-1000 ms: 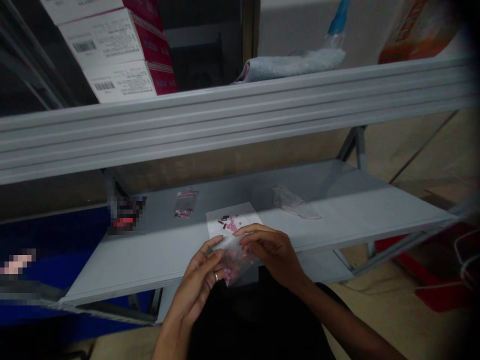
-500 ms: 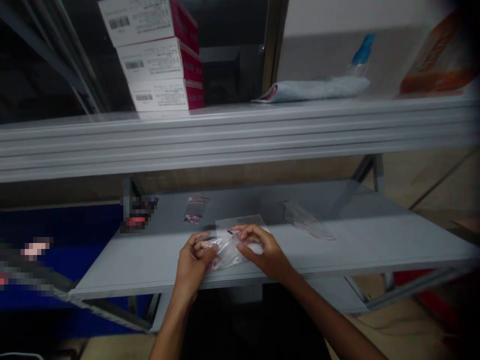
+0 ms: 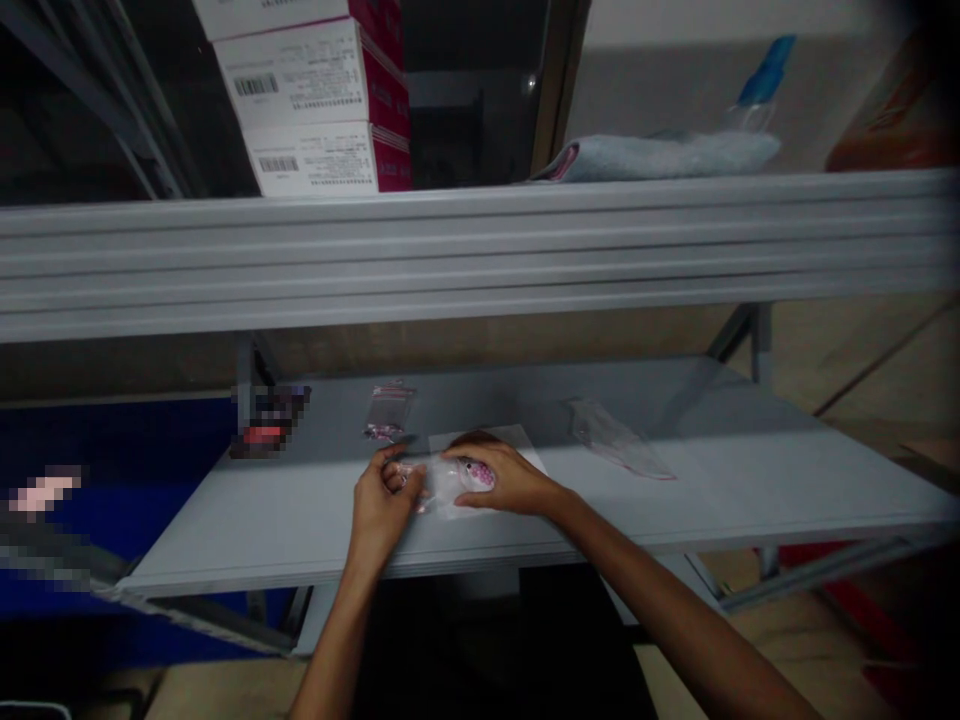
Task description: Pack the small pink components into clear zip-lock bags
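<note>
So, we had the little clear bag (image 3: 442,487) of pink beads down on the grey shelf (image 3: 750,450), our left hand (image 3: 382,497) pinching its end and our right hand (image 3: 499,478) clamped over its middle. Filling looked done, sealing probably left. One filled bag (image 3: 386,412) lay behind, an empty bag (image 3: 619,448) off right.

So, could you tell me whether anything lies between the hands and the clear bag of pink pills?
Nothing visible does: the left hand grips one end of the clear bag and the right hand holds the other end.
</note>
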`<act>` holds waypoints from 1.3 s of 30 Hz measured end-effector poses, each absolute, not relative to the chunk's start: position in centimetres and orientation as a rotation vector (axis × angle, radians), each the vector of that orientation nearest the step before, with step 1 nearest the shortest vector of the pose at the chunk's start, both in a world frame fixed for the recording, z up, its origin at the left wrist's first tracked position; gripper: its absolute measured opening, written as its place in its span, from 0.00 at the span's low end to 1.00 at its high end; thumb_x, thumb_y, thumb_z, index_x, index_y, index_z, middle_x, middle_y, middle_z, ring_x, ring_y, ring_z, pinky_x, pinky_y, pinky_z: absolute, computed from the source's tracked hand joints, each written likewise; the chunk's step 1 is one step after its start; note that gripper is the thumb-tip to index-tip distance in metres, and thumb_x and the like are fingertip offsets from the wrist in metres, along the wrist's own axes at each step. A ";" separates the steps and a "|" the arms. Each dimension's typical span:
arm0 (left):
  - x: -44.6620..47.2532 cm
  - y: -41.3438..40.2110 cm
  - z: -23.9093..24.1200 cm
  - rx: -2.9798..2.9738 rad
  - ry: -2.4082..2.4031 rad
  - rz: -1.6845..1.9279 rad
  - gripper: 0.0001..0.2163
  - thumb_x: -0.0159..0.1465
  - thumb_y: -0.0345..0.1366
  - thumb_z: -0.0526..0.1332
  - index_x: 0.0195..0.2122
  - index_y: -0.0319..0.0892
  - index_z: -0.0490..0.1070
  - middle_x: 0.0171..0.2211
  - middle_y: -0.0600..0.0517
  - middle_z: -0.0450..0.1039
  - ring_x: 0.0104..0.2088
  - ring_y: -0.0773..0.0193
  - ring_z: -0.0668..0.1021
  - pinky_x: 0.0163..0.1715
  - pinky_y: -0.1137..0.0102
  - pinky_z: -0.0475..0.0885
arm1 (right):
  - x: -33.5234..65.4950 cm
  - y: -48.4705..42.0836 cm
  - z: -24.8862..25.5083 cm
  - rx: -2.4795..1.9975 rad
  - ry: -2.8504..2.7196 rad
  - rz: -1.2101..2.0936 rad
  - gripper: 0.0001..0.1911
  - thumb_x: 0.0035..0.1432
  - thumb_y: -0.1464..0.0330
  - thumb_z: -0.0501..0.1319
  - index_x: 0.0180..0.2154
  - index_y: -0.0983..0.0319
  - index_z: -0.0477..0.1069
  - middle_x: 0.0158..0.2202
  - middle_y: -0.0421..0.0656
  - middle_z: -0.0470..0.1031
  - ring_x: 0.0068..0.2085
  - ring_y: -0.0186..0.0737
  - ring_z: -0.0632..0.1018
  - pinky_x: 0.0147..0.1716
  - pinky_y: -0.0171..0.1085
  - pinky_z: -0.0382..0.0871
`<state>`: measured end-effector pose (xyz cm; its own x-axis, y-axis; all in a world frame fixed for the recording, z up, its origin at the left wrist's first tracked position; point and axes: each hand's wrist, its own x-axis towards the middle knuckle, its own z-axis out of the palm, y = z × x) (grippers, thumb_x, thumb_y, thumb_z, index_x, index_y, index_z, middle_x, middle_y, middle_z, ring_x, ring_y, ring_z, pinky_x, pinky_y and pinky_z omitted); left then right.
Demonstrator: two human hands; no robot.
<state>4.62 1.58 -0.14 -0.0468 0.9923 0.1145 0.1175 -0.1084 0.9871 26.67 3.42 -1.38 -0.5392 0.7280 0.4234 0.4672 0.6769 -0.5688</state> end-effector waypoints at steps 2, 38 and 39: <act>4.5 1.6 -0.1 1.329 1.278 1.270 0.23 0.56 0.40 0.68 0.50 0.37 0.69 0.27 0.52 0.78 0.23 0.64 0.79 0.21 0.74 0.71 | 26.8 3.4 -1.5 -0.921 -2.207 0.503 0.32 0.49 0.58 0.72 0.55 0.56 0.71 0.54 0.46 0.75 0.56 0.49 0.74 0.56 0.47 0.67; 4.7 0.0 1.1 1.291 1.161 1.313 0.27 0.59 0.41 0.66 0.58 0.38 0.66 0.53 0.40 0.76 0.40 0.58 0.82 0.37 0.65 0.80 | 27.1 3.1 -2.0 -1.025 -2.072 0.513 0.31 0.55 0.58 0.69 0.57 0.62 0.69 0.55 0.51 0.74 0.54 0.49 0.76 0.55 0.46 0.69; 4.6 0.1 1.0 1.316 1.173 1.319 0.26 0.59 0.41 0.67 0.57 0.38 0.67 0.52 0.40 0.76 0.41 0.58 0.82 0.37 0.65 0.79 | 27.1 3.1 -2.0 -1.031 -2.070 0.511 0.31 0.54 0.58 0.69 0.57 0.62 0.69 0.55 0.51 0.75 0.54 0.49 0.76 0.55 0.46 0.69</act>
<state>4.63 0.09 0.96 -0.0218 0.9900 0.1393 0.0227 -0.1388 0.9901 27.14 3.11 -2.04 -0.3903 0.8033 0.4498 0.5018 0.5952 -0.6276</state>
